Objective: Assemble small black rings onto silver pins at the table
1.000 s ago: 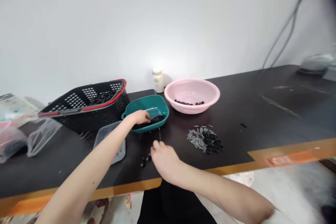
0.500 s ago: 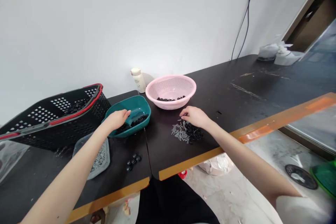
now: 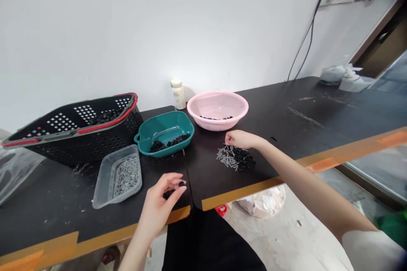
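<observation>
My left hand (image 3: 160, 201) hovers near the table's front edge, its fingertips pinched on a small black round part (image 3: 181, 183) among a few more lying there. My right hand (image 3: 240, 139) is stretched out over a pile of small grey pins and black round parts (image 3: 235, 159), fingers curled together on a thin pin. A teal tub (image 3: 165, 138) with black parts stands behind my left hand. Beside it sits a pink colander bowl (image 3: 218, 110) holding a few black parts.
A clear tray of metal pins (image 3: 118, 176) lies left of centre. A black basket with red trim (image 3: 76, 127) stands at the back left, a small white bottle (image 3: 178, 93) against the wall. A plastic bag (image 3: 12, 169) lies far left. The table edge is orange.
My left hand left the teal tub and came back to the front edge, pinching a black part. My right hand stayed over the pin pile, shifting slightly. The view swung a little.
</observation>
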Motion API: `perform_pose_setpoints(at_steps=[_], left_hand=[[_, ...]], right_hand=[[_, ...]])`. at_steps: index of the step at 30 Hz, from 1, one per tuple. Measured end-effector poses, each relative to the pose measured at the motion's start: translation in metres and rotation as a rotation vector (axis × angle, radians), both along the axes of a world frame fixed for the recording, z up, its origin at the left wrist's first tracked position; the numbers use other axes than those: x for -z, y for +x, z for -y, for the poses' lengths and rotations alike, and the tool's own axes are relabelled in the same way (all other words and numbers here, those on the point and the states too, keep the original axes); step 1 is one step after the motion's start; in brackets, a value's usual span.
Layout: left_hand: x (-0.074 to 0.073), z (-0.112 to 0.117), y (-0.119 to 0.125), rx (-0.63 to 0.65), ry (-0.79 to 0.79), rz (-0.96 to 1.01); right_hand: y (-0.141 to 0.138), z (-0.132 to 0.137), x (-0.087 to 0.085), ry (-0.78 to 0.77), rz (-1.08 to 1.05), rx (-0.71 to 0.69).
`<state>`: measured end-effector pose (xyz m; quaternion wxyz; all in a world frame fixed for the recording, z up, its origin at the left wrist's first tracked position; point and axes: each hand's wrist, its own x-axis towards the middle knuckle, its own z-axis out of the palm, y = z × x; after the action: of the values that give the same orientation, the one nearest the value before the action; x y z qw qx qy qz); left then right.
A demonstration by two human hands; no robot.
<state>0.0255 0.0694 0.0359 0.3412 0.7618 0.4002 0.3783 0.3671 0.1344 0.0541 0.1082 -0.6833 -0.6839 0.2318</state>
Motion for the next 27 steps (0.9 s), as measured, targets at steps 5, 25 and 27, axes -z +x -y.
perform_pose_setpoints(at_steps=[5, 25, 27], left_hand=[[0.030, 0.006, -0.002, -0.134, -0.038, 0.259], [0.038, 0.013, -0.008, -0.237, -0.141, 0.663], [0.038, 0.014, -0.009, -0.230, -0.137, 0.663]], right_hand=[[-0.025, 0.027, -0.018, 0.087, -0.137, 0.004], [-0.175, 0.074, -0.035, 0.134, -0.466, -0.356], [-0.176, 0.075, -0.037, 0.137, -0.439, -0.364]])
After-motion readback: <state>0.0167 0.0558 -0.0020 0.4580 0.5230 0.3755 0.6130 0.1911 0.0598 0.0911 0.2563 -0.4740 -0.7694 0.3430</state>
